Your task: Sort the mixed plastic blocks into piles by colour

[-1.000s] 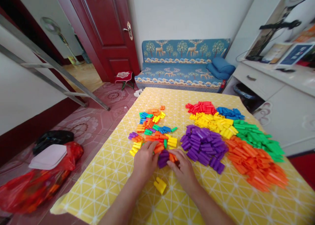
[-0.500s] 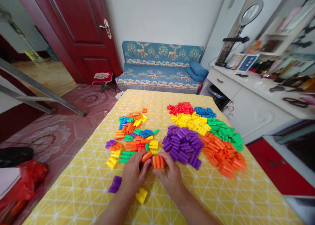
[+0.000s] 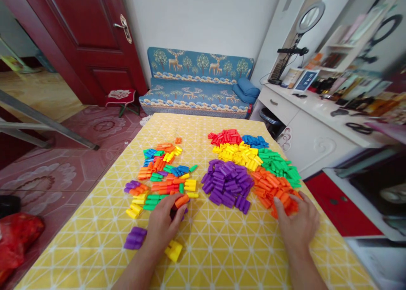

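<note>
My left hand (image 3: 164, 220) is closed on an orange block (image 3: 182, 201), with something purple partly showing under the fingers. My right hand (image 3: 296, 216) reaches over the near edge of the orange pile (image 3: 272, 186), thumb and fingers apart around orange blocks; whether it grips one is unclear. Beside that pile lies a purple pile (image 3: 226, 182). Joined blocks of mixed colours, such as an orange-red group (image 3: 168, 184), lie beyond my left hand. A purple piece (image 3: 135, 238) and a yellow piece (image 3: 173, 251) rest on either side of my left forearm.
Yellow (image 3: 237, 154), red (image 3: 224, 136), blue (image 3: 254, 141) and green (image 3: 279, 167) piles stand farther back on the patterned table (image 3: 222, 256). A blue sofa (image 3: 196, 87) is beyond it. On the right is a white cabinet (image 3: 304, 133) with many items on top.
My right hand has moved right from beside my left hand to the orange pile. The orange piece it held is no longer between the hands. The view has shifted slightly.
</note>
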